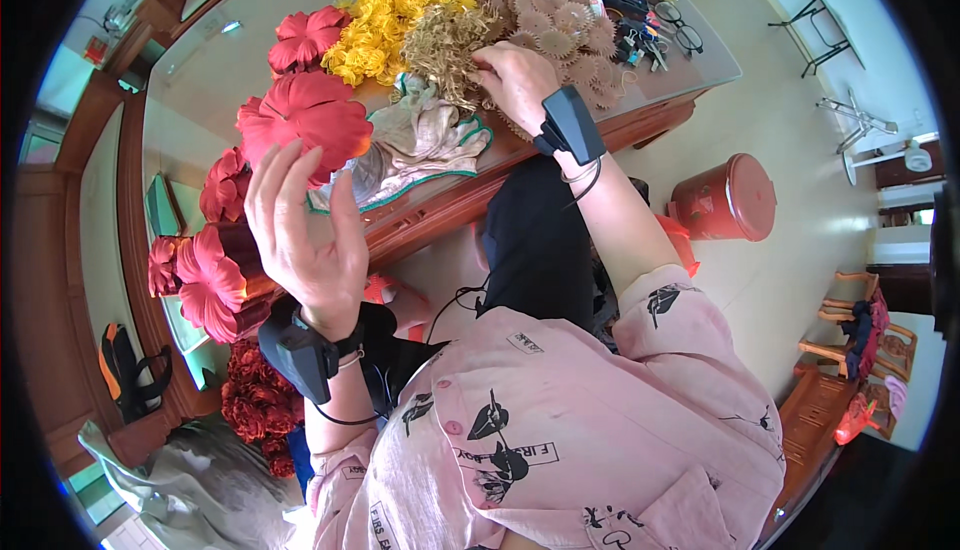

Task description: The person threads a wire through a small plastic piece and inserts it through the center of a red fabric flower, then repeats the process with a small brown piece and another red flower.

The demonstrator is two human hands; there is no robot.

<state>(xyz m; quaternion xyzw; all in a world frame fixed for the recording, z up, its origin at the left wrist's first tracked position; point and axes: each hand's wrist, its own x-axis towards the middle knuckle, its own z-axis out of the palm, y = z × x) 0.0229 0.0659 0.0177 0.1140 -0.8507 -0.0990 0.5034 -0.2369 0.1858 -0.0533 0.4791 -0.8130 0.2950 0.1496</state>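
My left hand (pixel 305 235) is raised palm up, its fingers apart and nothing in it. Just beyond its fingertips is a large red artificial flower petal piece (pixel 305 115). My right hand (pixel 515 82) reaches into the edge of a pile of gold-brown stringy flower centres (pixel 442 48), thumb and fingers pinched together; what they hold is too small to tell. To the right of that pile lie brownish-pink notched discs (pixel 560 30), and to its left yellow frilly flower pieces (pixel 385 20). A pale work glove (pixel 425 150) with green edging rests at the table's near edge.
More red petal stacks (pixel 212 275) line the table's left side. Eyeglasses (pixel 680 28), keys and small tools (pixel 640 45) lie at the right end. A red bin (pixel 725 198) stands on the floor, and dark red flowers (pixel 258 400) are below left.
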